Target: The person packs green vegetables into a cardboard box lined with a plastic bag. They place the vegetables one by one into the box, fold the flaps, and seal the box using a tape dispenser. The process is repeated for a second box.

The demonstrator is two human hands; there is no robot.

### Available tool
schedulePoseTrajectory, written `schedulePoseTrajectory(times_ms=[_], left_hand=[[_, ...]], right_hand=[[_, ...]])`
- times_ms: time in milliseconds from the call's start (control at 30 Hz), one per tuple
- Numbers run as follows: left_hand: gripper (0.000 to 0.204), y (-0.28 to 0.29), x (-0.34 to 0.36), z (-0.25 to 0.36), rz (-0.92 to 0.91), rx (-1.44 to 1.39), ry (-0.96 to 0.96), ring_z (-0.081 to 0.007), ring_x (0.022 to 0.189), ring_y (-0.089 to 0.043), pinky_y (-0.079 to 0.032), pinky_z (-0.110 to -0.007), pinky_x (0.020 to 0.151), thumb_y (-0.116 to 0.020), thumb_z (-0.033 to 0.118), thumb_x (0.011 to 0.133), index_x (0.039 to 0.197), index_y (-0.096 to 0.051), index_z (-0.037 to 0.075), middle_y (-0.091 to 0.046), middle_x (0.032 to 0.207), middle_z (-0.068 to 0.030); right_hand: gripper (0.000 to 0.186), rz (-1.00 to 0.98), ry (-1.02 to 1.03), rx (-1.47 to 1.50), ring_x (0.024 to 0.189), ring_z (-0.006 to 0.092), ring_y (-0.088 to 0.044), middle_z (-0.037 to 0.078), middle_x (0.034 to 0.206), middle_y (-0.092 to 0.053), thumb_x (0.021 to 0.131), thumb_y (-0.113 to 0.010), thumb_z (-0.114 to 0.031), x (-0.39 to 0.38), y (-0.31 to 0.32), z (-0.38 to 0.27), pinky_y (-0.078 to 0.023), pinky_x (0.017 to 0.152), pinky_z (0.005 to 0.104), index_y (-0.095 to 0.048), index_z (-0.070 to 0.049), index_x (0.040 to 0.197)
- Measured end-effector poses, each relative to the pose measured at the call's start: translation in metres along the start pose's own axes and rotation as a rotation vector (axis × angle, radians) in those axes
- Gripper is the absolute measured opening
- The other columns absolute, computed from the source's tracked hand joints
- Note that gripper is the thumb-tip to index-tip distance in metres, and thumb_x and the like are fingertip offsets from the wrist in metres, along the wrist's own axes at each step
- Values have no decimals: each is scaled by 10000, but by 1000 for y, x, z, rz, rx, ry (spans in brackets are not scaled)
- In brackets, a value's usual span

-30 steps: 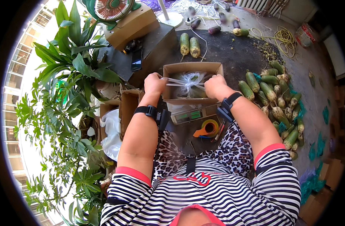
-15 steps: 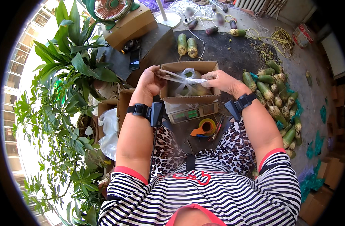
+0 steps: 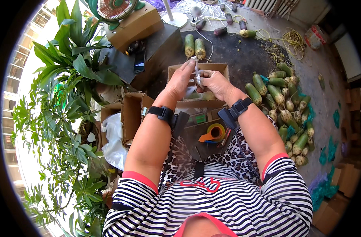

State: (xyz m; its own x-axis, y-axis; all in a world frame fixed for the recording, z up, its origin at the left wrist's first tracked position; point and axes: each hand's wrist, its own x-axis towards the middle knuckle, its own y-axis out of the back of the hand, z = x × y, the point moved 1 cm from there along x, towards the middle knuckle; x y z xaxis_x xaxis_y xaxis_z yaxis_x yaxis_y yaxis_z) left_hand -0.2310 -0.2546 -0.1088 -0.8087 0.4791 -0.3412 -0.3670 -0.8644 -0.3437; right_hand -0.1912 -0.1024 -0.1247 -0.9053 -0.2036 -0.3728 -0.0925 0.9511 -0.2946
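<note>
A clear plastic bag [image 3: 191, 93] sits in an open cardboard box [image 3: 220, 68] in front of me, with something pale green inside it. My left hand [image 3: 179, 81] is closed on the bag's twisted handle, pulling its end up above the far side of the box. Lower on the same twist, my right hand [image 3: 214, 84] pinches the bag, its fingers curled. The two hands are close together over the box and hide much of the bag. Under the box is a scale [image 3: 192, 119] with a green display, partly covered by my arms.
A roll of yellow tape in an orange dispenser [image 3: 214, 133] lies between my knees. Green radishes [image 3: 276, 94] are heaped at the right, and two more [image 3: 194, 47] lie beyond the box. At the left stand another open carton [image 3: 134, 114], a white bag [image 3: 114, 142] and leafy plants [image 3: 70, 118].
My hands have come together from either side of the box. The spread bag handles are now gathered into a twist, and my left hand has moved up and right with its end.
</note>
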Motion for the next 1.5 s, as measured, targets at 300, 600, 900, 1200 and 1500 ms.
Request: schedulePoseTrajectory(times_ms=[300,600,900,1200,1500], left_hand=[[469,6,5,-7,-15,310,-15,-91,741,-504,-437,-224,706,-592,125,913,1371,-516,61,-621,1035,4],[237,6,13,-10,-4,579,40,-71,649,-523,-412,-221,562,-684,83,859,1083,-686,7,-630,794,9],[268,31,13,-4,78,369,370,-128,615,-525,-434,-306,564,-715,342,842,852,-693,76,-573,697,-6],[252,45,26,-57,258,1515,199,-391,997,-670,-542,-439,878,-637,181,816,966,-740,8,-697,1048,-224],[244,41,19,-63,255,1444,334,-371,1057,-663,-536,-434,903,-599,89,847,1036,-737,19,-691,1113,-209]], right_hand=[[164,157,-39,-128,736,143,-664,48,815,-681,910,-670,-212,4,33,-9,-515,665,285,-642,-58,862],[202,113,123,-254,743,134,-610,59,833,-681,929,-639,-187,9,21,-5,-501,722,286,-685,9,909],[365,356,172,-1632,1309,278,-455,98,1253,-640,813,-613,-366,-9,47,-22,-358,1048,456,-774,-64,940],[314,617,204,-1491,1198,292,-529,119,1175,-666,762,-620,-335,-15,87,-2,-372,1005,451,-780,-86,869],[359,530,335,-1137,932,341,-663,128,985,-706,761,-676,-244,-16,80,-3,-518,850,415,-687,-89,1084]])
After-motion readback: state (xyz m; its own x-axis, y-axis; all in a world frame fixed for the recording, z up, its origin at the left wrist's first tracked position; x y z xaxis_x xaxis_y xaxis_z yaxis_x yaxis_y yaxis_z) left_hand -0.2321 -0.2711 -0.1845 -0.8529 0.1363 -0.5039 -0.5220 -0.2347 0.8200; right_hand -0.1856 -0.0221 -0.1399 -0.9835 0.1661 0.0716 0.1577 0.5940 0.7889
